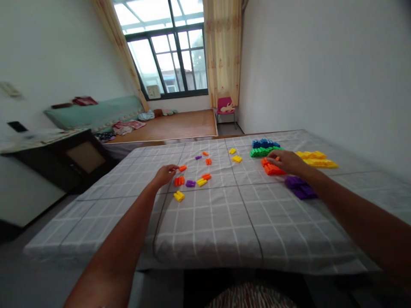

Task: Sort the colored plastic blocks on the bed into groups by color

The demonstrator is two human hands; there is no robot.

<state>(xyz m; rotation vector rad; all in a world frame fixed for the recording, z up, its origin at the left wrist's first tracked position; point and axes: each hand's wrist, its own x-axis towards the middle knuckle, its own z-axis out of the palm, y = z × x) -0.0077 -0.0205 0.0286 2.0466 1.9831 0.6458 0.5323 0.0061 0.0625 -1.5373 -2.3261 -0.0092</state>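
Behind right hand (287, 161), part-hidden orange blocks (272, 169)

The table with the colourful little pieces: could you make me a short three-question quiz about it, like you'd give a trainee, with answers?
1. On the right of the table, which colour lies farthest from the camera?
a) purple
b) blue
c) orange

2. True or false: the right hand is over the yellow group.

3. Fill in: the fingertips of the left hand are at a loose piece coloured ____.

Key:
1. b, the blue group
2. False; it is at the orange group
3. orange
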